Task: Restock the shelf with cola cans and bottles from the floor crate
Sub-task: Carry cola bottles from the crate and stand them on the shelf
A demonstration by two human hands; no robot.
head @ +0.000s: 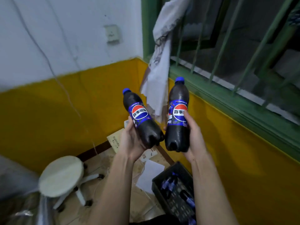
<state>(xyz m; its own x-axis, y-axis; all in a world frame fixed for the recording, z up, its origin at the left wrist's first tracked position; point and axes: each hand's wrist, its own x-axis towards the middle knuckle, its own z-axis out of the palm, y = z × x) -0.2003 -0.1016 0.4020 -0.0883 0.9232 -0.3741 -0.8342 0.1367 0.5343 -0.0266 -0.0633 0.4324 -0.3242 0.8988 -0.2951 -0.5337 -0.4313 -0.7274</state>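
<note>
I have one cola bottle in each hand, both raised in front of the yellow wall below the barred window. My left hand curls under the lower body of the left bottle, whose blue cap tips up and to the left, long axis leaning. My right hand wraps the right bottle at the label and base; this one stands closer to upright, cap leaning slightly right. The two bases sit just beside each other, possibly touching; I cannot tell. The floor crate lies low and near my right forearm, with more blue-capped bottles lying in it. A white stool stands to the lower left on flattened cardboard. No shelf shows from this view, so I judge the next move turns on swinging away from this corner to find it, with both bottles carried cap-up.
</note>
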